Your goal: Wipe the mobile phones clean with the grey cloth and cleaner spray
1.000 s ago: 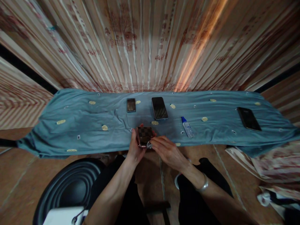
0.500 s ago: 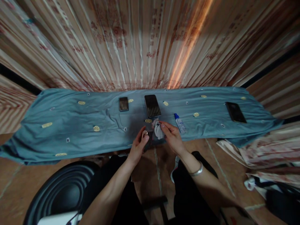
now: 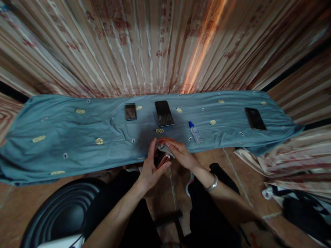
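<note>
My left hand (image 3: 151, 168) grips a small dark phone (image 3: 159, 159) on edge, just at the near edge of the blue cloth (image 3: 77, 137). My right hand (image 3: 178, 153) presses a small pale wipe (image 3: 163, 148) against the phone's upper side. Both hands meet in front of me, over my lap. On the cloth beyond them lie a large black phone (image 3: 163, 113), a small dark device (image 3: 130, 112) to its left, and a small clear bottle with a blue cap (image 3: 195, 132) to the right.
Another black phone (image 3: 254, 118) lies far right on the cloth. A striped curtain (image 3: 165, 44) hangs behind. A black round stool (image 3: 59, 213) stands at lower left, and bundled fabric and dark things (image 3: 297, 203) lie on the floor at right.
The phone was flat, face up in my left hand; it is now turned on edge. My right hand lifted the wipe, then brought it back down onto the phone.
</note>
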### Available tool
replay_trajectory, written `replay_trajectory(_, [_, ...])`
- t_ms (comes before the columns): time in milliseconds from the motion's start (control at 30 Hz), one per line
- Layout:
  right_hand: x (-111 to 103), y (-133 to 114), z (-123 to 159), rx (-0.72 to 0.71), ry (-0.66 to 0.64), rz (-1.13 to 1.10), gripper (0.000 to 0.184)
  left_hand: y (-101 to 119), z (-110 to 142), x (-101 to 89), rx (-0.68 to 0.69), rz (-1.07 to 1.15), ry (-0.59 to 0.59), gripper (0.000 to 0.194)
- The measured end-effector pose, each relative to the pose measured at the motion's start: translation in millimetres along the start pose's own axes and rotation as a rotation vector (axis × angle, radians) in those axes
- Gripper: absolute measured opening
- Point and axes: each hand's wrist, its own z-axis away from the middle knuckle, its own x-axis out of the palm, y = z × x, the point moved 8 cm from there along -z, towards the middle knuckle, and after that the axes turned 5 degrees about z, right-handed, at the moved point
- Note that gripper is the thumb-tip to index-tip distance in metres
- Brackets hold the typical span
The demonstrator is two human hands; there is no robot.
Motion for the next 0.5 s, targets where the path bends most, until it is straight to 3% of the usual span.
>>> replay_trajectory(100, [-2, 3, 0, 0.019, 0.021, 0.010, 0.044, 0, 3, 3.5, -0.006, 0.098, -0.015, 0.097])
replay_trajectory(333, [10, -38, 7, -0.144, -0.067, 0.034, 0.038, -17, 1, -3.4, -0.114, 0.365, 0.104, 0.097])
replay_trajectory(500, [6, -21, 1, -0.115, -0.018, 0.131, 0.038, -17, 2, -3.1, -0.223, 0.596, 0.168, 0.089])
